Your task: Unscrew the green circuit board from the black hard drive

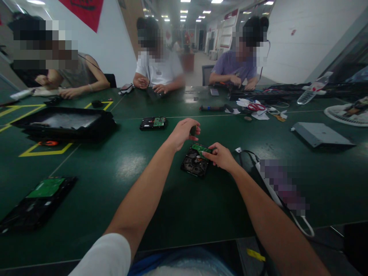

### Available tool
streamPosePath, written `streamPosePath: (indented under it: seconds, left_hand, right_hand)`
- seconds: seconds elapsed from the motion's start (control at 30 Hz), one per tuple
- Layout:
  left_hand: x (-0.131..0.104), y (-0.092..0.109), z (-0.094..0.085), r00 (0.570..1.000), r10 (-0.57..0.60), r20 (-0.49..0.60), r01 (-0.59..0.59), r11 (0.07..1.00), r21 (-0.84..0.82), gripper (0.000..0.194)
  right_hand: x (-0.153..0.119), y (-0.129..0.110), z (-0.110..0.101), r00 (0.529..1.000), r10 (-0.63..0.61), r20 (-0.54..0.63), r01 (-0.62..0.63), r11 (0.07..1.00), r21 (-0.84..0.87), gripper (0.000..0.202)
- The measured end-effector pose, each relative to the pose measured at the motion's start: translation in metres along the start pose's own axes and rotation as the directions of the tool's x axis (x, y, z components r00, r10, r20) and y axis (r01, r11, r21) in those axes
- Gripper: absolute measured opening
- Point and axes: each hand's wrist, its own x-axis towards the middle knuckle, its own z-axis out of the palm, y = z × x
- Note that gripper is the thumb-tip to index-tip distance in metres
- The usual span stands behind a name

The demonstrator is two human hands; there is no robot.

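Observation:
A black hard drive [195,164] with a green circuit board [201,149] at its far end lies on the green table [172,207], in front of me. My right hand [220,156] pinches the right edge of the board between thumb and fingers. Just beyond the drive, my left hand [185,134] is raised with its fingers curled; a small dark thing shows between them, too unclear to name. A second hard drive [153,123] rests farther back to the left. Another drive [38,203] with a green board lies at the near left.
A black tray [66,120] stands at the left. To the right are a power strip [270,186] with cable, a grey metal box [322,135], a white fan grille [349,116] and a bottle [314,89]. Three people sit across the table.

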Motion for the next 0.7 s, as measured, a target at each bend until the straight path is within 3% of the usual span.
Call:
streamPosePath:
  seconds: [0.17,0.47,0.7]
  left_hand:
    - [0.0011,-0.0007,0.0013,0.999,-0.016,-0.047,0.013,0.998,-0.061,0.016]
    - [0.0011,0.0017,-0.0060,0.997,0.080,-0.014,-0.079,0.993,0.093,0.021]
    - [0.0023,-0.0025,-0.0024,1.000,0.000,-0.007,0.000,0.998,-0.070,0.019]
  right_hand:
    - [-0.0007,-0.0003,-0.0005,1.000,0.005,0.003,-0.005,1.000,-0.002,0.042]
    - [-0.0006,-0.0013,-0.0010,1.000,-0.004,-0.001,0.004,1.000,-0.004,0.042]
    - [-0.0009,-0.0023,-0.0012,1.000,0.003,0.004,-0.003,1.000,-0.003,0.042]
